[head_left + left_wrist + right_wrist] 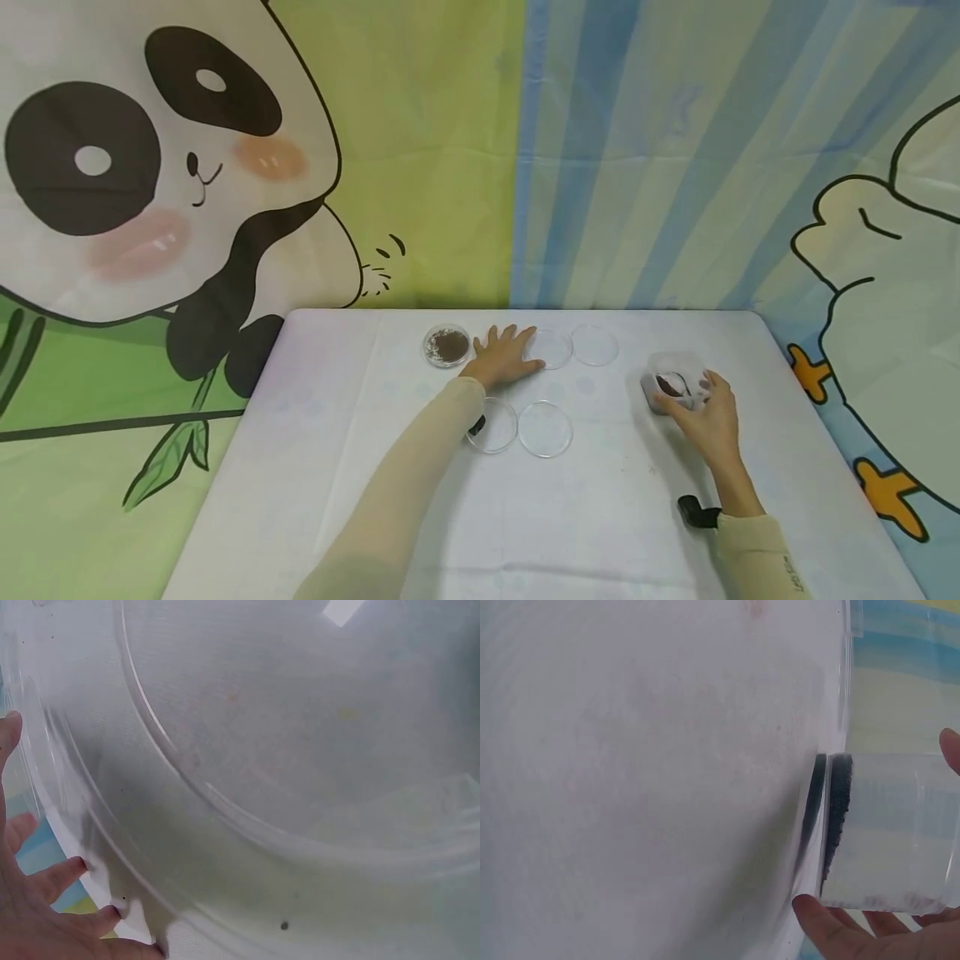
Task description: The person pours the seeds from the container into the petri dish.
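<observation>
My left hand (502, 360) is at the back of the table with its fingers spread wide. It lies between a dish of dark brown granules (450, 345) and a clear round dish (557, 350), its thumb close to the clear one. In the left wrist view those fingers (56, 881) are splayed, holding nothing. My right hand (708, 421) grips a clear plastic tub (671, 362) at the right side. Dark granules (838, 810) form a thin layer at the tub's bottom in the right wrist view. Whether the tub touches the table is hard to tell.
Another clear dish (596, 345) stands at the back, right of the middle. Two more clear dishes, one partly behind the left wrist (498, 433) and one beside it (546, 429), sit nearer. Behind the white table (600, 517) hangs a printed cartoon curtain (435, 150).
</observation>
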A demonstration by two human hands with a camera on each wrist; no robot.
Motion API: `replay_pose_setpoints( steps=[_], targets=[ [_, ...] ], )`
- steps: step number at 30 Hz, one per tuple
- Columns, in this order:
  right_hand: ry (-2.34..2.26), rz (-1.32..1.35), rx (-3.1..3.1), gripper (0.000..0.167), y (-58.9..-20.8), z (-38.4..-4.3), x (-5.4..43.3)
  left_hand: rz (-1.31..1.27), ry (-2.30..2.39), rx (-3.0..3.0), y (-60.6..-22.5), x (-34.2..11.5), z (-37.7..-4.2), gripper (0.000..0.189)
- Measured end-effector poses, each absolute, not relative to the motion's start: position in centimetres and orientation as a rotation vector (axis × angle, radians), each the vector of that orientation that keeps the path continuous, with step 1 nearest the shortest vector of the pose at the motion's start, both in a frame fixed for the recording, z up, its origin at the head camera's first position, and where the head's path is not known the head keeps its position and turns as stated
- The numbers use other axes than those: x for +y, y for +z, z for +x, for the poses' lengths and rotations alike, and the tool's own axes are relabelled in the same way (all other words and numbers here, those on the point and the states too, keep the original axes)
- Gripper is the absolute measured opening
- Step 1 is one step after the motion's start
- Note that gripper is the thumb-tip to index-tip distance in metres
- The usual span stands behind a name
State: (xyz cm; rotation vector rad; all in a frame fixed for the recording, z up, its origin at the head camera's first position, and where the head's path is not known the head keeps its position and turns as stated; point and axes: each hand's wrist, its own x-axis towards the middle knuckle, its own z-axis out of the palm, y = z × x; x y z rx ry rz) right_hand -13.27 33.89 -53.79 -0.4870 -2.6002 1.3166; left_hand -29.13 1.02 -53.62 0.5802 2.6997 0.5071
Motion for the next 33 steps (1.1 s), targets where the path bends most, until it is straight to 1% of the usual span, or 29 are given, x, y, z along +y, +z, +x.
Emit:
replay_pose_setpoints(
  steps=[8,16,23,30,33],
  targets=[
    [1.408,-0.388,-2.527,0.105,-53.6,-14.0,33.2,0.574,0.519,2.694,-53.5,1.0,-29.1,0.076],
    [1.431,-0.255,-2.531,0.105,-53.1,-15.1,32.4,0.561,0.522,2.688,-53.3,1.0,-29.1,0.076],
    [1.293,-0.058,-2.607,0.104,-53.0,-16.5,31.8,0.568,0.514,2.694,-53.6,1.1,-29.2,0.077],
    [1.131,0.077,-2.633,0.097,-52.7,-18.0,30.8,0.57,0.542,2.706,-53.3,1.0,-29.0,0.075],
    [1.076,0.133,-2.646,0.096,-52.4,-18.7,30.2,0.569,0.532,2.712,-53.3,1.0,-29.0,0.075]
  ],
)
